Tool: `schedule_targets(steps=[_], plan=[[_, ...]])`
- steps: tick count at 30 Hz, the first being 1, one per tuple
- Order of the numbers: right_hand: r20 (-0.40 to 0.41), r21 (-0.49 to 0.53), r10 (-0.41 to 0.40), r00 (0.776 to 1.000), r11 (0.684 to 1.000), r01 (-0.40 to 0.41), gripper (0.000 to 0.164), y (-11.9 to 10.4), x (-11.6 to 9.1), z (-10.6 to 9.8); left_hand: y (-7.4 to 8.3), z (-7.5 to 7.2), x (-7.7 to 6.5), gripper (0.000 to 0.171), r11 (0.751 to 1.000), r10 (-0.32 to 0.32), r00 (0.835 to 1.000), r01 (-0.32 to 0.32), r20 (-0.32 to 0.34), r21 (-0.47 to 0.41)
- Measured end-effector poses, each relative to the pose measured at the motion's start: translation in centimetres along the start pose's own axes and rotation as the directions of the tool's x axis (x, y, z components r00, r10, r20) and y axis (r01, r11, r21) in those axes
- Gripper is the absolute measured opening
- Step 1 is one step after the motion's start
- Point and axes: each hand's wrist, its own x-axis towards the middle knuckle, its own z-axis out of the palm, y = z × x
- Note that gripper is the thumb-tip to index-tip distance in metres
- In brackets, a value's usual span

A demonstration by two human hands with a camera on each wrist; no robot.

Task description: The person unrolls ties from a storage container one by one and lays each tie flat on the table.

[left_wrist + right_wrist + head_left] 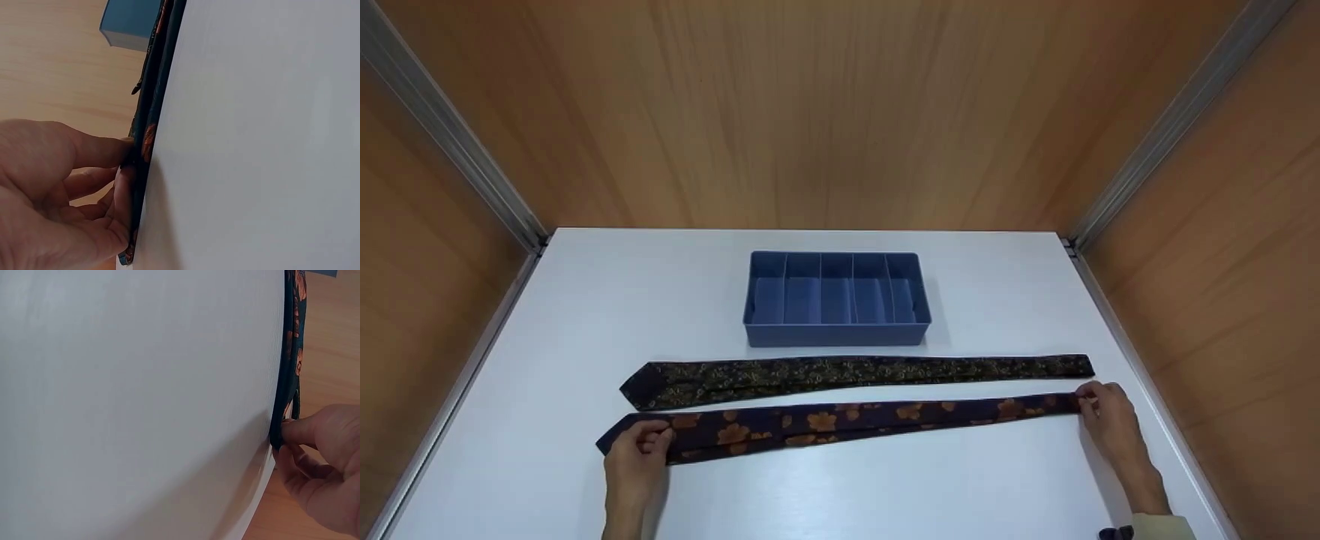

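Observation:
A dark necktie with orange flowers (810,425) stretches across the front of the white table, its wide pointed end at the left. Near that wide end my left hand (636,461) pinches the cloth between thumb and fingers, seen close up in the left wrist view. At the narrow right end, my right hand (1114,427) pinches the tip; the right wrist view shows thumb and fingertips on the dark cloth (289,371). Just behind lies a second necktie, dark with a small gold-green pattern (847,372), nearly parallel and touched by neither hand.
A blue box (836,335) with several narrow compartments stands behind the neckties, near the middle of the white table (840,495). Wooden panels (840,112) enclose the back and both sides, joined by grey metal rails (1177,112). A small dark object (1115,533) shows by the right sleeve.

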Motion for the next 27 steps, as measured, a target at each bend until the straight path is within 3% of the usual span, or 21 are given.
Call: schedule_targets(steps=[12,27], plan=[[-0.078,0.017,-0.022,0.997,1.0,0.024,0.015,-0.3,0.1,0.1,0.0,-0.2,0.0,0.019,0.999,0.021,0.997,-0.019,-0.079,0.034],[-0.163,0.206,0.099,0.982,0.976,-0.064,0.013,-1.1,0.6,0.6,0.8,-0.8,0.7,0.019,0.999,0.039,0.992,-0.037,-0.123,0.011]])
